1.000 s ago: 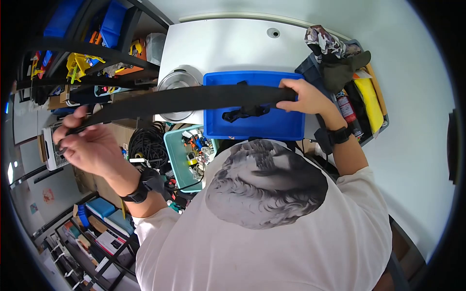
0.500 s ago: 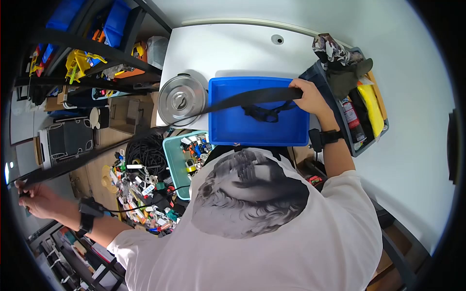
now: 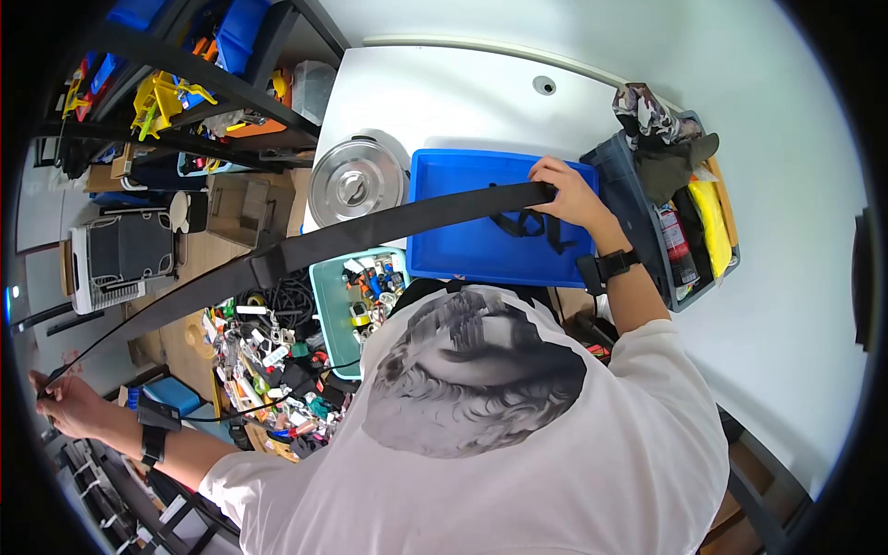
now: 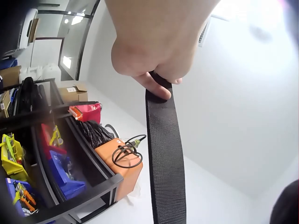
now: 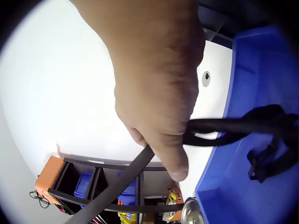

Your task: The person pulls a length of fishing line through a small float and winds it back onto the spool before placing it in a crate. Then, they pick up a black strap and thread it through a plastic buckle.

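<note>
A long black webbing strap (image 3: pixel 305 245) is stretched taut from far left to the blue bin (image 3: pixel 462 254). My left hand (image 3: pixel 57 400) pinches its far end out at the lower left; in the left wrist view the strap (image 4: pixel 164 158) hangs from those curled fingers. My right hand (image 3: pixel 562 192) grips the strap over the bin, thumb and fingers closed round it (image 5: pixel 219 126). A tangle of thinner black straps (image 3: pixel 527 225) dangles below that hand into the bin.
A steel pot lid (image 3: pixel 354 185) lies on the white table (image 3: pixel 444 92) left of the bin. A dark crate (image 3: pixel 689 217) with cloths and bottles stands right. A teal box (image 3: pixel 356 287), coiled cables (image 3: pixel 296 289) and loose tools crowd the floor. Shelving (image 3: pixel 185 102) fills the left.
My left hand swung from near the head far out to the lower left, pulling the strap long and taut. My right hand stayed over the bin, holding the strap.
</note>
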Demonstrator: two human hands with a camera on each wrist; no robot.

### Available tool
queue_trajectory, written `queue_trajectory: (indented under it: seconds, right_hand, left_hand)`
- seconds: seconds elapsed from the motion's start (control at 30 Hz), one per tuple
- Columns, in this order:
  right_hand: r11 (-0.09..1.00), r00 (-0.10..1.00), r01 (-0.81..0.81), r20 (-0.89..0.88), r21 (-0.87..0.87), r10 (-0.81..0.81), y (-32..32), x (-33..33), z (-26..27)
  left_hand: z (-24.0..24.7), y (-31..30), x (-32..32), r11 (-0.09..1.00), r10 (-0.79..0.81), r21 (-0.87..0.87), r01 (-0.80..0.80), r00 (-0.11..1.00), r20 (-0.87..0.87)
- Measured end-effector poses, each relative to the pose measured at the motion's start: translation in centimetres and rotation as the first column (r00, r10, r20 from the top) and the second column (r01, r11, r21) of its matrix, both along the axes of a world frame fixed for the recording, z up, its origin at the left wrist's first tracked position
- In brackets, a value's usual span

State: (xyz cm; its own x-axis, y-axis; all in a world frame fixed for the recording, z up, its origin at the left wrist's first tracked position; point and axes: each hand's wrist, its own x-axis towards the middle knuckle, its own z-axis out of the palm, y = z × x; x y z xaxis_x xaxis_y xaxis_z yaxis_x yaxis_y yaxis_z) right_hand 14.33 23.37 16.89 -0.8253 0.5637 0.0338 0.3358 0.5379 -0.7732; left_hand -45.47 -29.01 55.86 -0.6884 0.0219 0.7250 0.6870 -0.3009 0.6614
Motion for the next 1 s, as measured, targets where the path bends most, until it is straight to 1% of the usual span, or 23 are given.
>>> queue_trajectory:
  seconds: [0.07,0.1,0.13,0.17,0.2,0.23,0.37,0.4,0.47,0.5,0.57,0.63,0.67,0.7,0.73,0.77,0.8,0.83,0.87,0.9,0.93,0.97,1.0]
  right_hand:
    - [0.990,0.996,-0.092,-0.001,0.106,0.093,0.0,-0.3,-0.3]
    - [0.990,0.996,-0.094,0.000,0.109,0.094,0.0,-0.5,-0.4]
    - [0.996,0.996,-0.080,0.026,-0.042,0.081,-0.2,-0.7,-0.6]
    - [0.979,0.996,-0.060,0.053,-0.193,0.072,-0.5,-0.8,-0.7]
    - [0.979,0.996,-0.064,0.051,-0.193,0.075,-0.8,-0.8,-0.6]
    - [0.950,0.997,-0.072,-0.003,-0.305,0.075,-1.1,-0.9,-0.4]
    - [0.789,0.984,-0.121,-0.177,-0.603,0.015,-1.3,-0.9,-1.3]
    - [0.787,0.984,-0.122,-0.178,-0.605,0.016,-1.1,-0.6,-1.7]
    - [0.632,0.973,-0.232,-0.186,-0.739,0.140,-0.2,0.0,-2.4]
    - [0.633,0.972,-0.234,-0.188,-0.738,0.140,0.0,0.2,-2.9]
    - [0.525,0.947,-0.303,-0.188,-0.796,0.261,0.2,0.5,-3.9]
    - [0.594,0.960,-0.259,-0.135,-0.762,0.246,-0.3,0.2,-2.5]
    - [0.660,0.971,-0.213,-0.080,-0.720,0.227,-0.7,0.0,-2.0]
    - [0.659,0.971,-0.214,-0.083,-0.721,0.225,-1.0,0.0,-1.9]
    - [0.643,0.982,-0.183,-0.103,-0.744,0.160,-1.2,0.0,-1.8]
    - [0.624,0.988,-0.152,-0.120,-0.767,0.094,-1.5,0.0,-1.7]
    - [0.624,0.988,-0.154,-0.124,-0.766,0.091,-1.9,-0.2,-0.7]
    - [0.608,0.992,-0.125,-0.120,-0.784,0.049,-2.2,-0.4,1.0]
    - [0.591,0.994,-0.096,-0.113,-0.801,0.008,-2.7,-0.5,2.7]
    - [0.590,0.994,-0.095,-0.111,-0.802,0.009,-3.4,-0.7,4.2]
    - [0.621,0.982,-0.150,-0.190,-0.770,0.003,-4.1,-1.0,5.6]
    - [0.652,0.964,-0.205,-0.267,-0.730,0.004,-4.7,-1.4,7.0]
    - [0.652,0.964,-0.210,-0.266,-0.729,0.014,-5.4,-1.7,8.3]
  left_hand:
    - [0.7,-1.3,-0.1,0.978,-0.110,0.172,0.115,0.993,-0.037]
    - [1.7,-6.6,-4.1,0.884,-0.437,0.179,0.431,0.899,-0.007]
    - [1.7,-6.5,-3.8,0.885,-0.436,0.180,0.430,0.900,-0.007]
    - [1.9,-6.1,-2.7,0.979,-0.134,0.147,0.138,0.990,-0.037]
    - [2.0,-5.2,-1.0,0.977,0.181,0.126,-0.170,0.980,-0.079]
    - [1.6,-2.9,2.9,0.816,0.548,-0.126,-0.565,0.824,-0.144]
    - [2.0,-1.5,7.1,0.592,0.730,-0.266,-0.760,0.646,-0.221]
    - [2.1,-1.9,7.1,0.591,0.731,-0.267,-0.761,0.645,-0.223]
    - [2.5,-4.9,5.6,0.180,0.805,-0.307,-0.934,0.320,-0.500]
    - [4.0,-13.4,-1.2,0.106,0.749,-0.323,-0.940,0.289,-0.596]
    - [2.9,-9.7,3.0,0.052,0.680,-0.273,-0.961,0.234,-0.695]
    - [2.4,-8.4,4.5,0.001,0.595,-0.218,-0.976,0.176,-0.784]
    - [2.4,-9.1,3.7,0.378,0.658,-0.293,-0.878,0.478,-0.582]
    - [2.5,-9.9,2.6,0.707,0.568,-0.259,-0.658,0.746,-0.347]
    - [2.7,-10.7,1.6,0.926,0.344,-0.122,-0.357,0.931,-0.120]
    - [2.9,-11.5,0.6,0.995,0.025,0.092,-0.030,0.998,0.055]
    - [3.2,-11.7,0.2,0.902,-0.328,0.344,0.262,0.933,0.149]
    - [1.8,-3.8,5.5,0.975,0.021,0.215,-0.055,0.987,0.159]
    - [1.6,-7.9,2.5,0.735,-0.667,0.077,0.674,0.698,0.260]
    - [-0.3,-1.0,8.1,0.934,-0.325,-0.071,0.350,0.915,0.240]
    - [-2.6,9.9,17.0,0.986,0.046,-0.165,-0.017,0.984,0.173]
    - [-4.0,8.1,13.9,0.687,-0.626,-0.275,0.673,0.740,0.248]
    - [-6.7,12.4,18.5,0.788,-0.424,-0.377,0.486,0.874,0.238]
